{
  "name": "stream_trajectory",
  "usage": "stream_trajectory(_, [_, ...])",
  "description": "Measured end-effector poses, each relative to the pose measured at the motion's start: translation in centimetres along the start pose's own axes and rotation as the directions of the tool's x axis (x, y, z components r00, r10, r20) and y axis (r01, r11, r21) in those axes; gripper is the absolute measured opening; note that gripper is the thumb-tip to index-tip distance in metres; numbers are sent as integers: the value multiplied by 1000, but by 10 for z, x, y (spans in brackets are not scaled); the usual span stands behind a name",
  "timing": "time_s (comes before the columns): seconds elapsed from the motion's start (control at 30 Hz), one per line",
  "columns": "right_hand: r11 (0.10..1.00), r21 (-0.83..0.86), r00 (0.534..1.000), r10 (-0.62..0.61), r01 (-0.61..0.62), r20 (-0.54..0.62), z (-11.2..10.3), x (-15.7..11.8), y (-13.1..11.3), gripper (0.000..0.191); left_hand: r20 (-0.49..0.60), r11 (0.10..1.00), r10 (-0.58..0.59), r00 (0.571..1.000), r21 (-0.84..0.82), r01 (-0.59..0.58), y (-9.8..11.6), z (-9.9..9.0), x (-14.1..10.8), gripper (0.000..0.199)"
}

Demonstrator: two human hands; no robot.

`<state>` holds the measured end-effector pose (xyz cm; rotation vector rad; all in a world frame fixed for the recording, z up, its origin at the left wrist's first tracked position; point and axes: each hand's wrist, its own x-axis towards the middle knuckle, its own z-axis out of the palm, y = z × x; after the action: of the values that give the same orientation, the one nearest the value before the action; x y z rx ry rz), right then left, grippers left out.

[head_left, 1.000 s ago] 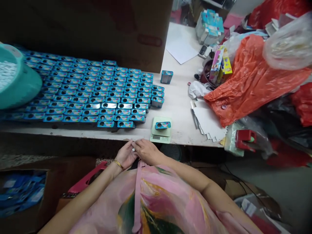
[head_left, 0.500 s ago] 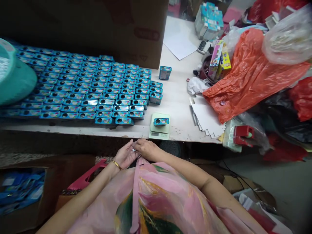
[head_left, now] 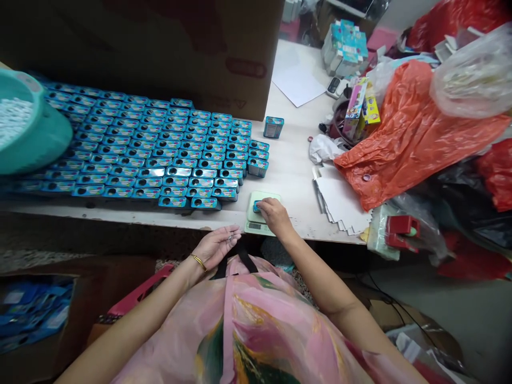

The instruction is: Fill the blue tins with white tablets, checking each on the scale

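Since the earlier frame, the person's right hand (head_left: 276, 216) has left the other hand and reached out over the digital scale (head_left: 256, 226), its fingers closed down on the blue tin (head_left: 258, 207) lying on the weighing platform, mostly covering it. The left hand (head_left: 218, 246), with a gold bangle (head_left: 198, 262) at the wrist, stays near the table edge, half open and palm up; a small pale bit (head_left: 230, 238) at its fingertips may be held, though the view is too poor to tell. The white table (head_left: 292, 160) carries close rows of glossy rectangular tins (head_left: 140, 154), each with a round dark hole, and one upright tin (head_left: 273, 127) stands apart. A teal plastic basin (head_left: 28, 128) of white pieces sits over the rows' far left end, beside a large cardboard box (head_left: 160, 48). Crumpled orange plastic (head_left: 416, 133) and stacked white card sheets (head_left: 342, 200) lie to the right.
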<state>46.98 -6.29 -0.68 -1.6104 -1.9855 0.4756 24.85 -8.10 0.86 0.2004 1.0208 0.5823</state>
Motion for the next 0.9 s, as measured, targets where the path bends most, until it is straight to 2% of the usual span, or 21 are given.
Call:
stream_trajectory(0.1, [1000,27,1000,-6,7,-11,4,-7,-4,23,30,999,-3,1000,-39,5,0,6,0,23])
stream_trajectory(0.2, [995,87,999,-44,45,-8,8,-20,-28,25,77,991,-35,996,-124,45,0,13,1,21])
stream_trajectory(0.3, [985,64,977,-169,162,133,16,-35,-58,28,132,974,-57,990,-208,84,-2,19,0,22])
stream_trajectory(0.37, [977,82,960,-210,197,188,20,-40,-67,27,181,963,-64,981,-246,108,-3,23,-1,25])
stream_trajectory(0.43, [974,154,972,-186,164,143,20,-40,-65,22,226,956,-77,971,-258,136,-1,26,-1,27])
stream_trajectory(0.53, [970,228,995,-94,87,21,12,-26,-44,20,245,956,-74,967,-259,139,4,31,0,30])
stream_trajectory(0.63, [980,199,998,-10,21,-56,3,-5,-19,19,196,968,-52,979,-231,98,13,35,3,29])
stream_trajectory(0.73, [983,182,999,1,6,-37,-4,6,-1,19,99,984,10,995,-179,8,27,27,2,27])
stream_trajectory(0.83, [978,203,993,67,-46,-94,-15,1,10,21,-34,988,140,990,-68,-142,54,5,-6,24])
stream_trajectory(0.9, [970,222,976,136,-97,-168,-26,-6,15,21,-161,958,287,944,33,-285,81,-18,-16,20])
